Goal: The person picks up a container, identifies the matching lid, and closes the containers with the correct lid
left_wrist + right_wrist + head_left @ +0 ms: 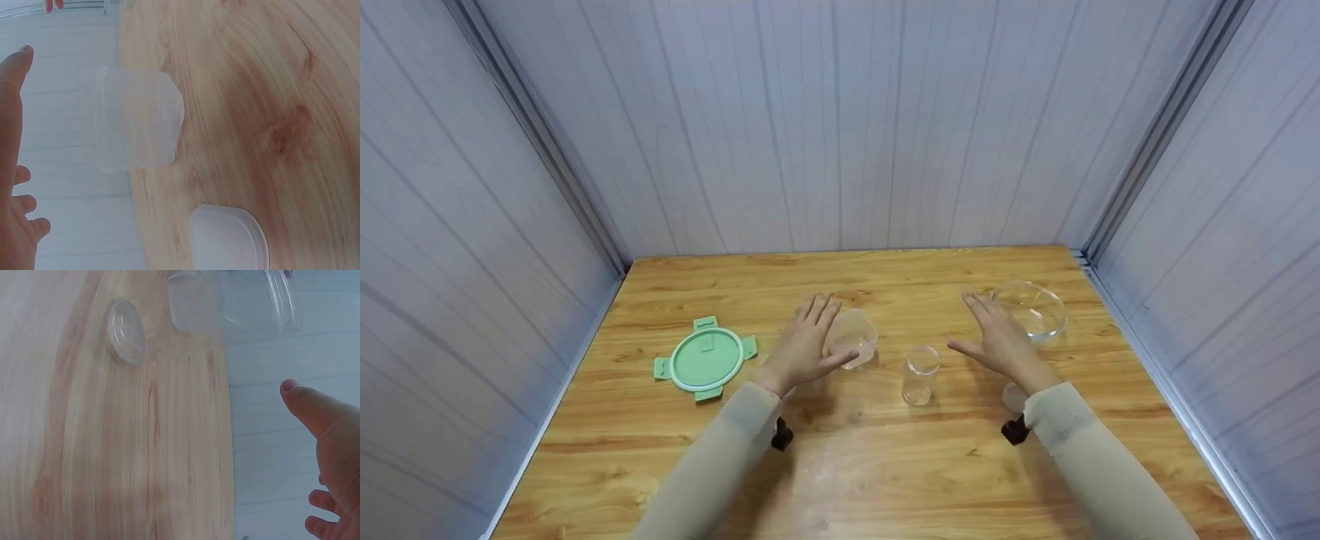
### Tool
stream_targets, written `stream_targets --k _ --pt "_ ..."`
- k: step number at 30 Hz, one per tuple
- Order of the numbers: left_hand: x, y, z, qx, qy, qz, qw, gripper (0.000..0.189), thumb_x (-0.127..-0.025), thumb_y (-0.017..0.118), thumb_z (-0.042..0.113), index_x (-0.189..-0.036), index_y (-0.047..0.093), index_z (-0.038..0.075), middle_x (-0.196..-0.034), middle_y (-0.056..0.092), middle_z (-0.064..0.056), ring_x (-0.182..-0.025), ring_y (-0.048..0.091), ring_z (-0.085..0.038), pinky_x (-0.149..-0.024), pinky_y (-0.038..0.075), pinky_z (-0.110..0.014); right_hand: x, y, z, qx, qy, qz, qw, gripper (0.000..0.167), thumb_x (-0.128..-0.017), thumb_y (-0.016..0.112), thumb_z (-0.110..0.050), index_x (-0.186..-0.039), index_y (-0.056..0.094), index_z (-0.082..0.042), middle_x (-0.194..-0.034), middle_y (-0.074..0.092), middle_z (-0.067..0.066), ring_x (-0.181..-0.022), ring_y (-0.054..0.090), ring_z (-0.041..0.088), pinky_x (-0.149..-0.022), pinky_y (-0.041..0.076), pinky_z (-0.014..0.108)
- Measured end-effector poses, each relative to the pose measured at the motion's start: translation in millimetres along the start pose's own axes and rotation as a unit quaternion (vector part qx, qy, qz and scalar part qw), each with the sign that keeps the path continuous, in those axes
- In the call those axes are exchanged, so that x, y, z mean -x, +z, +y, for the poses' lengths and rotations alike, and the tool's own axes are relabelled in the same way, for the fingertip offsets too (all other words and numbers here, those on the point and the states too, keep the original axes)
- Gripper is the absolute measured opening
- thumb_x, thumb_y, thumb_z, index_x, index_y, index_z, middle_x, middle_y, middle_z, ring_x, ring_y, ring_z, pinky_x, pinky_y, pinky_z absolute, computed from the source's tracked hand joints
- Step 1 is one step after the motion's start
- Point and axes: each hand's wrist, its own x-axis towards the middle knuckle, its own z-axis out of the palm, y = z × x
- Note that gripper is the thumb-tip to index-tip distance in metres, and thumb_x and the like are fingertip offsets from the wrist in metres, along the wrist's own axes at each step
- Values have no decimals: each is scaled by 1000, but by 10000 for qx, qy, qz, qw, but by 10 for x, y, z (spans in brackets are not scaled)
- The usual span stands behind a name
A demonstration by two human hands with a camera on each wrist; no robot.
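My left hand (pixel 806 345) hovers with fingers spread and straight, beside a translucent plastic container (pixel 855 341) that its thumb overlaps in the head view. A pale flat lid (pixel 228 239) lies near that container in the left wrist view, mostly hidden by my arm from the head. To the right, my right hand (pixel 997 341) is held out with straight fingers and nothing in it. Left of it stands a clear cylindrical jar (pixel 919 379). A small round clear lid (pixel 126 332) lies on the table, partly behind my right wrist in the head view.
A round green lid (pixel 707 360) with clip flaps lies on the left of the wooden table (pixel 840 487). Beyond my right hand sits a clear glass bowl (pixel 1062 319). Pale panel walls (pixel 840 127) enclose the table at the back and both sides.
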Motion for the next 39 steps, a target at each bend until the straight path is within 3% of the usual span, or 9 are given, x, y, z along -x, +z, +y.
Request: stream_targets --k 9,16,22,26,35,39 --pt "-23 55 89 320 102 -27 9994 97 -103 65 63 -171 28 4 -178 27 -22 -167 19 -44 -135 23 -60 65 41 57 -409 -71 -28 9991 90 -95 86 -32 -166 39 -1 -166 45 28 -151 44 55 -119 43 71" --pt "-37 131 160 870 141 72 9961 88 -104 72 50 -170 34 6 -175 34 -22 -165 27 -43 -131 31 -62 144 87 90 -816 -221 58 9964 84 -93 89 -25 -159 46 5 -159 53 30 -145 51 54 -117 46 69" --pt "-38 176 199 1042 256 205 9940 82 -103 77 38 -167 39 3 -171 39 -24 -162 33 -45 -129 36 -63 185 165 87 -834 -391 159 9956 77 -91 90 -19 -153 53 8 -152 59 30 -141 57 52 -116 49 66" --pt "-39 182 229 1225 273 147 9920 83 -102 77 40 -167 38 5 -172 38 -22 -161 35 -42 -129 37 -60 207 212 93 -980 -357 146 9944 75 -91 90 -18 -151 54 8 -151 60 31 -140 57 54 -115 48 68" --pt "-54 248 309 1922 343 -7 9807 82 -99 82 36 -163 43 1 -170 41 -19 -160 36 -40 -128 40 -56 258 302 87 -1352 -313 -197 9901 72 -92 89 -19 -151 55 5 -147 63 30 -130 63 50 -108 54 65" --pt "-54 284 348 2165 224 -100 9760 75 -101 80 33 -161 46 6 -167 46 -16 -157 42 -38 -125 43 -55 284 343 66 -1729 -166 -404 9840 67 -94 87 -14 -150 56 6 -141 65 32 -126 65 49 -109 53 65"
